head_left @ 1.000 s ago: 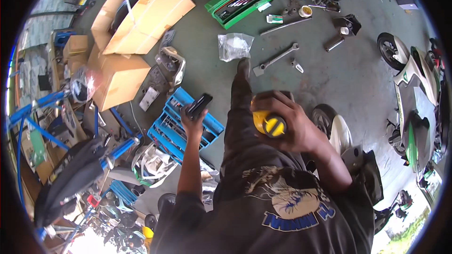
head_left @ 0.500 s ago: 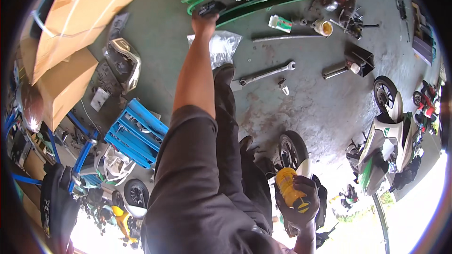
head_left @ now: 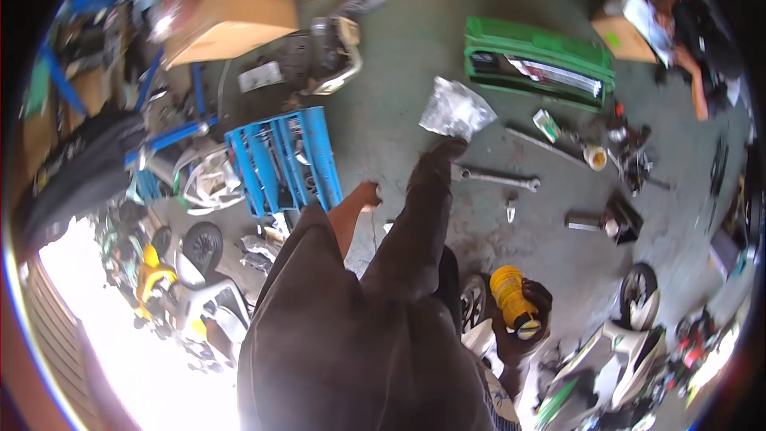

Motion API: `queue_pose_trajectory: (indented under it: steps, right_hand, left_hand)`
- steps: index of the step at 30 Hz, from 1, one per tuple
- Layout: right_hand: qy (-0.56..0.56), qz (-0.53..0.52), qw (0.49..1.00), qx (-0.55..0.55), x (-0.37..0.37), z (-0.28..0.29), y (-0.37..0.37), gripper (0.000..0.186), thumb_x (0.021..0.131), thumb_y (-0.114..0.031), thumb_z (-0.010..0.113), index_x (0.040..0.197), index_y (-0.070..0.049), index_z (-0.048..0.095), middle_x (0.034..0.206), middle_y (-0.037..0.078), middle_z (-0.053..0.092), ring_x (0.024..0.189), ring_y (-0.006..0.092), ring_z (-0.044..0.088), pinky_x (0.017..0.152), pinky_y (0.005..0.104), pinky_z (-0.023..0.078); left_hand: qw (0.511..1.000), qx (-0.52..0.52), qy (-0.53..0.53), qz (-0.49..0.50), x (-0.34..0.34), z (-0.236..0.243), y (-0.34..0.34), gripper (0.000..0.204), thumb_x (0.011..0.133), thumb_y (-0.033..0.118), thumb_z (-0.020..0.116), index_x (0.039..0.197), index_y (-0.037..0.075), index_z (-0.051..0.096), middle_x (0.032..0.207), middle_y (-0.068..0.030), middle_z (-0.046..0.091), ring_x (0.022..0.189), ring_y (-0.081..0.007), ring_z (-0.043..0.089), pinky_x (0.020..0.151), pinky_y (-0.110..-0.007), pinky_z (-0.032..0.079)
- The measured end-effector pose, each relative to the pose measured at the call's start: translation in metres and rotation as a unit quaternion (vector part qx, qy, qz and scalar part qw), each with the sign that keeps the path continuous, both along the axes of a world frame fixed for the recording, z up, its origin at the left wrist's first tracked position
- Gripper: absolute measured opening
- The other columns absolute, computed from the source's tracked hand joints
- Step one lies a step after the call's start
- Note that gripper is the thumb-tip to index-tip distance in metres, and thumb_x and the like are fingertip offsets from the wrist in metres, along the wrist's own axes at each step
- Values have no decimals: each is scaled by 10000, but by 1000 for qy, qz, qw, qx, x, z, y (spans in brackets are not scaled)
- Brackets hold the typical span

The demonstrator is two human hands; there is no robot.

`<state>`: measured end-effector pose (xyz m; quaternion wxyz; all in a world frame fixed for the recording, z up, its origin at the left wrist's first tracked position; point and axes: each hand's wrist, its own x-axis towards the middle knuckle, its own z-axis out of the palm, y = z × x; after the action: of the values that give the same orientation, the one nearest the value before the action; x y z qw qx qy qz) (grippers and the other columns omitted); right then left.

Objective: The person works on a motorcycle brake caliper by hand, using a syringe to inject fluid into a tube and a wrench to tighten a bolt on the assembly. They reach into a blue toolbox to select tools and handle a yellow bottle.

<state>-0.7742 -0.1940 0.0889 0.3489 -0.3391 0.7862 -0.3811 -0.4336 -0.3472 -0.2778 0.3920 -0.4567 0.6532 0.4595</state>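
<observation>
My left hand (head_left: 367, 195) hangs low beside my leg, close to the blue metal toolbox (head_left: 283, 158). Its fingers look loosely bent and apart, and no object shows in them, though blur softens the detail. My right hand (head_left: 539, 303) is wrapped round a yellow cylindrical bottle (head_left: 509, 289), held tilted at lower right. Ahead on the floor stands a green metal toolbox (head_left: 538, 48) with shiny wrenches and a dark item inside. A clear plastic bag (head_left: 456, 108) lies near my foot, with a large combination wrench (head_left: 501, 179) to its right.
A metal bar (head_left: 546, 146), a yellow-rimmed cup (head_left: 594, 157) and greasy parts (head_left: 634, 160) lie on the right. Cardboard boxes (head_left: 231, 28) stand at upper left. Motorbikes (head_left: 602, 371) fill the lower right. Another person (head_left: 702, 40) is at the far right, beside a box.
My left hand has left the green toolbox and come back beside my leg; the black object it held is no longer in it. My view has turned left. The yellow bottle stays in my right hand.
</observation>
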Motion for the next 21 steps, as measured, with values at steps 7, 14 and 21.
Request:
queue_pose_trajectory:
  steps: [7, 14, 21]
  right_hand:
    - [24, 225, 963, -148, 48, 27, -19, 507, 675, -23, 787, 1126, -41, 556, 1142, 146, 583, 1059, 304, 585, 941, 408, 465]
    - [-43, 472, 874, -107, 133, 20, -61, 524, 654, -12, 792, 1121, -35, 555, 1094, 124, 587, 1010, 272, 593, 904, 371, 474]
    - [111, 713, 688, -79, 326, 53, -74, 503, 633, -35, 790, 1078, -63, 556, 1062, 151, 607, 1022, 355, 602, 880, 410, 492]
  left_hand:
    - [906, -107, -4, 409, 185, 147, 133, 440, 740, 286, 754, 1111, 69, 662, 912, -178, 709, 838, -271, 693, 748, -392, 547]
    - [703, -207, 11, 680, 245, 226, 346, 410, 801, 270, 724, 1139, 57, 633, 832, -129, 701, 682, -203, 663, 619, -346, 530]
    - [434, -196, 117, 872, 296, 244, 444, 365, 851, 232, 700, 1141, 31, 609, 907, -91, 688, 705, -155, 647, 607, -294, 495]
